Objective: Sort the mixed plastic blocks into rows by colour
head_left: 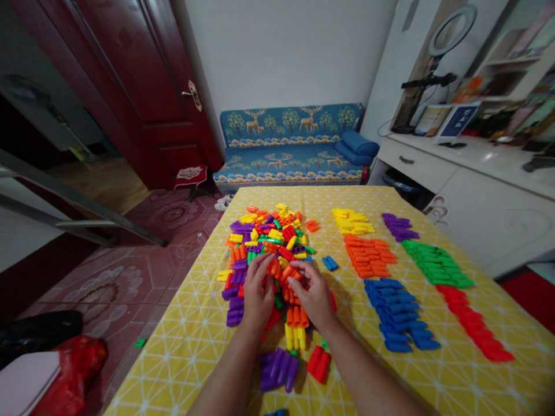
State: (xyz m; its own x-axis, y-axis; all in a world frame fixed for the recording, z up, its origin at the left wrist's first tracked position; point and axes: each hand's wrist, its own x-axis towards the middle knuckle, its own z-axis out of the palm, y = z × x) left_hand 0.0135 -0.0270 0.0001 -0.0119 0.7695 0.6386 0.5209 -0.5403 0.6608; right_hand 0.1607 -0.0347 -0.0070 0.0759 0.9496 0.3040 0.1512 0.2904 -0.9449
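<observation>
Head view: orange plastic pieces (289, 274) between left hand (259, 284) and right hand (314, 291).

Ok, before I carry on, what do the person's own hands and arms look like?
The left hand and right hand are ungloved, and the forearms are bare, with no sleeves in view. No watch, bracelet or cable shows; rings are hard to rule out.

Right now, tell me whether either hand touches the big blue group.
No, the left hand and right hand are at the mixed pile, while the big blue group lies apart, to the right.
</observation>
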